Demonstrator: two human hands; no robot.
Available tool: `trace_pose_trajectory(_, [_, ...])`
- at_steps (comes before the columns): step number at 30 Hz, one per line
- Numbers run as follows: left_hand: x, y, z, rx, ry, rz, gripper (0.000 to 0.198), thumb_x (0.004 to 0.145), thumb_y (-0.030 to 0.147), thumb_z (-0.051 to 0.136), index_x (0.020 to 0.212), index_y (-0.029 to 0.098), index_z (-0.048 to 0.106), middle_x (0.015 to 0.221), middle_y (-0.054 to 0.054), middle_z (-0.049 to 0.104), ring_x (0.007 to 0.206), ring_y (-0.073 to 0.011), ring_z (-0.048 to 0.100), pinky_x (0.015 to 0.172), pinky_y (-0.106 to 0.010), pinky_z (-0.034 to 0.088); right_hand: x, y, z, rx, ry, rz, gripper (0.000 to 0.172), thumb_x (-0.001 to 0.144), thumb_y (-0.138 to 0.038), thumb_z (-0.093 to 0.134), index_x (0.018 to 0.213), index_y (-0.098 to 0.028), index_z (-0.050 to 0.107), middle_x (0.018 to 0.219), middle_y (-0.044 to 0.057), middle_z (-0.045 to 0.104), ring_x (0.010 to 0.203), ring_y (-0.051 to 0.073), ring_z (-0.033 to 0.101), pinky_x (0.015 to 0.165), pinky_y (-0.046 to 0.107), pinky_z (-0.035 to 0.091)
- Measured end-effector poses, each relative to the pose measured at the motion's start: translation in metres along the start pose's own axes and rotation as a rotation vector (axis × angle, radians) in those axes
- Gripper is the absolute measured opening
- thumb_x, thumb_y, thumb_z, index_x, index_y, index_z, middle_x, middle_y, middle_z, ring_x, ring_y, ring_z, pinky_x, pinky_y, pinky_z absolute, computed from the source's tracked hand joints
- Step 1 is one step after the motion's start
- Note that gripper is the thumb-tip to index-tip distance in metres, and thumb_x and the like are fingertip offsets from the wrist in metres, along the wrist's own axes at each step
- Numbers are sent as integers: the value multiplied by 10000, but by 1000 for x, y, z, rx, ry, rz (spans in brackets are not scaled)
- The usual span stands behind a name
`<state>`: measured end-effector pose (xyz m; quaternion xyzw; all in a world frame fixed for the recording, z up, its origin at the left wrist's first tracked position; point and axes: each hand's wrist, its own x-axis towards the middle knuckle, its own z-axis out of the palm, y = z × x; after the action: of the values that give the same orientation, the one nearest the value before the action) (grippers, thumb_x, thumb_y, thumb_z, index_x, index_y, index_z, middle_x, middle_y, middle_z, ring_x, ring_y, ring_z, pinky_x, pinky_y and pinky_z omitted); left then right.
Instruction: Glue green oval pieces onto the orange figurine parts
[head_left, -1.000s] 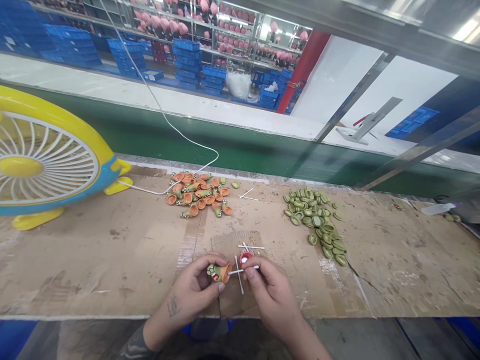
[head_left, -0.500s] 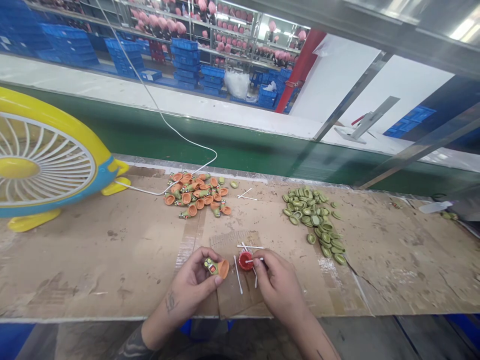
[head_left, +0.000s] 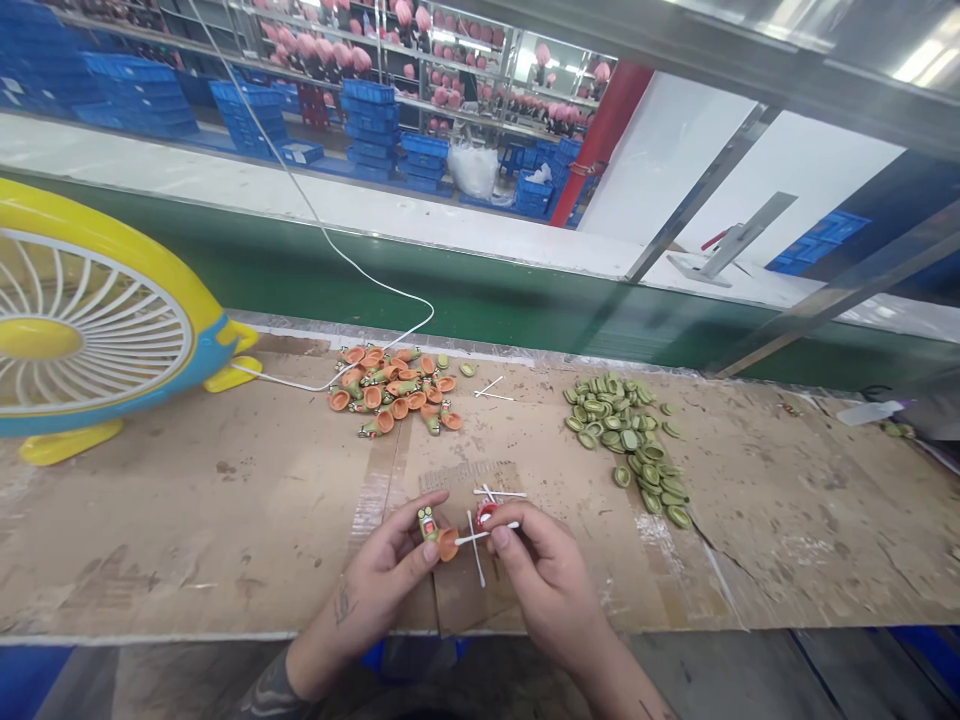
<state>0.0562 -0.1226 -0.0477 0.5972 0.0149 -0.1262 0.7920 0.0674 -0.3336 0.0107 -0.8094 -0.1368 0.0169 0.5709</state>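
Observation:
My left hand grips a small green frog figure with an orange hollow base, its open end turned toward the right. Between thumb and fingers, my right hand pinches a cotton swab; the swab's left tip is at the rim of the orange base. Partly covered by my right fingers is a small red-rimmed cup on a cardboard piece. A loose cotton swab lies beside the cup, and another swab lies just behind it.
A pile of similar figures lies behind my left hand. Green oval pieces are heaped to the right. Two swabs lie between the piles. A yellow and blue fan stands left, its white cord crossing the table.
My right hand has brought the swab from the red cup leftward to the figure's orange base. The figure has turned more upright in my left hand.

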Motion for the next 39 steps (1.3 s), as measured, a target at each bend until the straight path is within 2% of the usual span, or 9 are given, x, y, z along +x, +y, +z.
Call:
trace_pose_trajectory(9, [-1,7,1,58,37,-15,696,891,588,700,1489,258,564,1000,-63,731,913,-226,646,827,-330,530,5,0,7,-72,-45,-59,196,1055,-293,491,962,-230,651,853,-2,668,801,149,614,739,253,440])
trace_pose_trajectory(14, [-1,7,1,54,26,-32,695,895,619,675,1450,207,608,796,-35,684,717,-182,580,706,-308,502,0,0,3,-28,-72,-154,182,1057,-270,507,976,-233,666,870,2,674,842,148,632,799,256,455])
trace_pose_trajectory(18, [0,3,1,-26,36,-41,682,876,598,715,1410,182,631,785,-23,668,686,-157,554,675,-283,475,-3,11,-10,56,40,-78,183,1054,-322,529,981,-233,671,838,-1,665,792,147,627,744,242,480])
trace_pose_trajectory(22, [1,0,1,-64,64,-52,638,879,569,731,1391,202,633,778,-7,643,692,-155,539,654,-271,449,1,24,-24,-139,178,18,246,1054,-352,497,941,-207,661,812,14,675,768,157,633,714,243,483])
trace_pose_trajectory(25, [1,1,2,-46,83,-53,628,873,579,733,1368,203,643,769,0,629,688,-157,535,669,-280,441,3,27,-32,-223,55,14,226,1029,-355,533,984,-218,707,912,25,732,873,174,684,791,252,516])
trace_pose_trajectory(28, [1,5,5,-29,132,-64,632,855,593,744,1347,205,656,771,5,625,691,-159,539,687,-285,436,7,34,-48,-367,-29,65,301,1026,-425,518,1191,-267,712,1091,24,750,1007,183,702,882,267,548])
trace_pose_trajectory(33, [-2,12,9,-14,171,-81,670,827,641,743,1331,208,662,759,6,634,693,-173,549,703,-298,435,23,62,-102,-711,323,298,457,1038,-310,373,1389,-119,596,1336,215,605,1225,340,599,1009,468,478])
trace_pose_trajectory(36, [-1,14,10,12,190,-70,672,809,655,747,1301,202,683,761,1,637,691,-185,553,700,-310,439,27,78,-124,-832,372,388,445,977,-184,407,1348,-73,628,1300,270,578,1142,384,628,959,501,471])
trace_pose_trajectory(39, [-1,14,10,53,206,-66,663,806,664,740,1285,207,697,758,5,636,678,-184,558,722,-318,450,21,84,-128,-847,299,374,385,919,-123,473,1232,-127,697,1248,204,620,1102,332,655,957,432,482])
